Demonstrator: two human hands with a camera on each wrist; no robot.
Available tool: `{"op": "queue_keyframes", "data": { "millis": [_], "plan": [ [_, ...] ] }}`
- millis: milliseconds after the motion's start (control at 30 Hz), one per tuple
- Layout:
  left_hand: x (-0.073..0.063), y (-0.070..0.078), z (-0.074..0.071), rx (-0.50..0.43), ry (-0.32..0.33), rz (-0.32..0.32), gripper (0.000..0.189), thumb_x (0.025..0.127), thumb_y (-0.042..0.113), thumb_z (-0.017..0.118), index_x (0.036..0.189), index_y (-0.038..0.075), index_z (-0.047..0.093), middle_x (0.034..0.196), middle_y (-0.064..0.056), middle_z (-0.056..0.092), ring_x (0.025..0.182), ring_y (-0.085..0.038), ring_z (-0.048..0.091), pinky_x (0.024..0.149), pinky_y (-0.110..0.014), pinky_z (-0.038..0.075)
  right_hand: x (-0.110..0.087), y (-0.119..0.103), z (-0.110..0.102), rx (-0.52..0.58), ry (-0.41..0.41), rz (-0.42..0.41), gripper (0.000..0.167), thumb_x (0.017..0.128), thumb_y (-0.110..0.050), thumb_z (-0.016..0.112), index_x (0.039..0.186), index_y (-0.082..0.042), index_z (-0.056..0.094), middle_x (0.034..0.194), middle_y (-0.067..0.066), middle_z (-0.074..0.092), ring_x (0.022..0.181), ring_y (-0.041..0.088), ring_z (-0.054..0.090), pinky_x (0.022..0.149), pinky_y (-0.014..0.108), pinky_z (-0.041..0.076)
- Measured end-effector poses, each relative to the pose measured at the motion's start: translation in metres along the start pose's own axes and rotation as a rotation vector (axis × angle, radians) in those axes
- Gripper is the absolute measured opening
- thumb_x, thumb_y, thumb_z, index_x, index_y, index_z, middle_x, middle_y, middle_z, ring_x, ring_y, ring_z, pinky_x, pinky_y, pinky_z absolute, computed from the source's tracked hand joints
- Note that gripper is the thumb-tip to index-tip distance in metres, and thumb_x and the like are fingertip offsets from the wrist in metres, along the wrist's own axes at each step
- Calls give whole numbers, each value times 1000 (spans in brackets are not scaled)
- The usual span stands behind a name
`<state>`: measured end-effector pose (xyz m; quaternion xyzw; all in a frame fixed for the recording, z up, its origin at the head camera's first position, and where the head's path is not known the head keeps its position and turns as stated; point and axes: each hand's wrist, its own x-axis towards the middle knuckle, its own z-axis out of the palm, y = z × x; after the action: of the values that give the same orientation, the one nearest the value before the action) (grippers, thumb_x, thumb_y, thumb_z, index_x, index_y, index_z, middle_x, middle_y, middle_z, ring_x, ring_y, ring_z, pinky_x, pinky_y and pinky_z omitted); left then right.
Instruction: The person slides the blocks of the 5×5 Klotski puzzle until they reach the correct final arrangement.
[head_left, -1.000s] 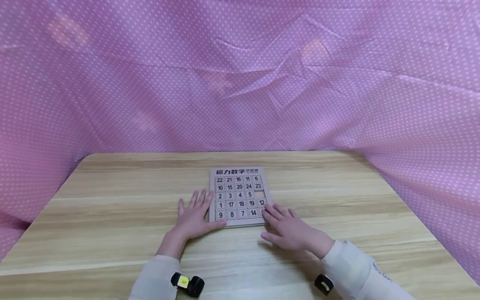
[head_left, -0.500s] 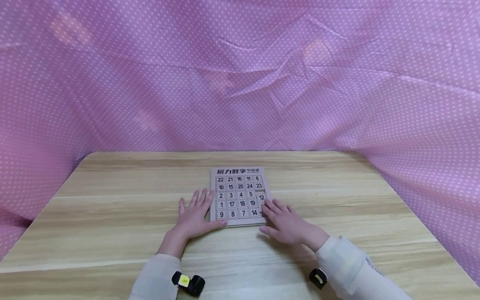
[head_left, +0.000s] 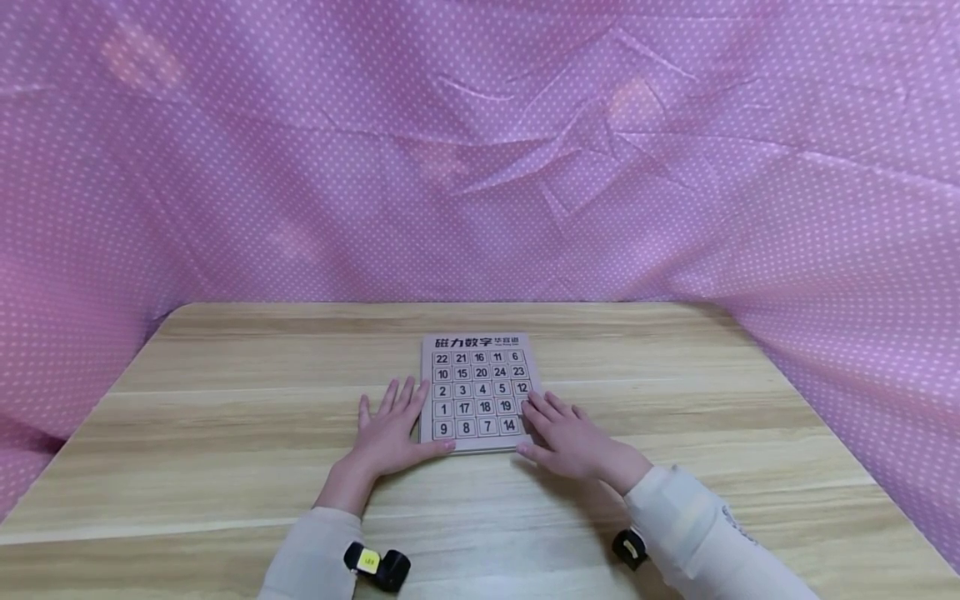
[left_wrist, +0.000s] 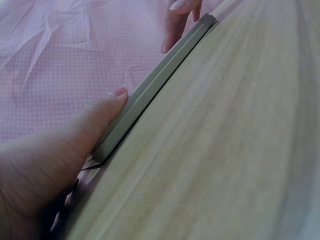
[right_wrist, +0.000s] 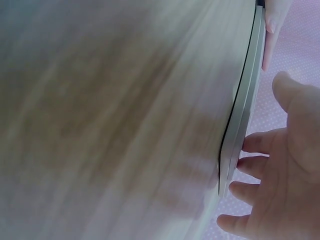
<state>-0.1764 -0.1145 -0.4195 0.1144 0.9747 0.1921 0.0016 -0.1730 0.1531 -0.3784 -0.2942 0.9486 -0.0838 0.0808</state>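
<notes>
A sliding number puzzle (head_left: 487, 444) lies flat on the table, black print along its far edge and rows of numbered square tiles below. My left hand (head_left: 386, 442) is spread at its left side, the straight fingers along the edge and the thumb (left_wrist: 112, 102) on the near left corner. With fingers extended, my right hand (head_left: 576, 443) touches the lower right of the tiles. Tile 12 (head_left: 522, 387) sits at the right end of the third row, just beyond these fingertips. The right fingers hide the right end of the two nearest rows.
The wood-grain table (head_left: 247, 400) extends on all sides of the puzzle. Pink dotted cloth (head_left: 480, 167) hangs behind the table and along both sides. Small black devices, one of them the left wrist device (head_left: 378, 567), sit by both sleeves.
Tile 12 has slid away from me, from the fourth row into the gap in the third. My right hand has moved slightly forward and left with it; the left hand stays in place.
</notes>
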Motion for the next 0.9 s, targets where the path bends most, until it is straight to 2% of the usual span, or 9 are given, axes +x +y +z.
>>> {"op": "queue_keyframes", "data": {
  "millis": [400, 700, 900],
  "plan": [
    [0, -1, -1, -5, -2, 4, 105, 60, 78, 43, 139, 14, 14, 142, -10, 10, 128, -29, -1, 94, -55, -11, 5, -6, 0, -12, 12, 5, 67, 87, -51, 37, 134, -5, 29, 139, 12, 21, 126, 32, 15, 96, 54, 16],
    [1, -2, -2, 0, 10, 18, 104, 62, 76, 45, 139, 14, 16, 141, -11, 12, 128, -29, 1, 94, -56, -10, 21, -41, 7, -87, -11, -163, 64, 88, -55, 24, 137, -14, 25, 142, 7, 14, 126, 32, 10, 97, 53, 12],
    [2, -4, -1, 21, 12, 30, 104, 61, 78, 42, 139, 13, 17, 141, -13, 12, 128, -31, 2, 93, -58, -8, 33, -59, 10, -95, -19, -217, 62, 87, -57, 20, 136, -21, 26, 142, 4, 14, 127, 30, 9, 97, 52, 12]
  ]
}}
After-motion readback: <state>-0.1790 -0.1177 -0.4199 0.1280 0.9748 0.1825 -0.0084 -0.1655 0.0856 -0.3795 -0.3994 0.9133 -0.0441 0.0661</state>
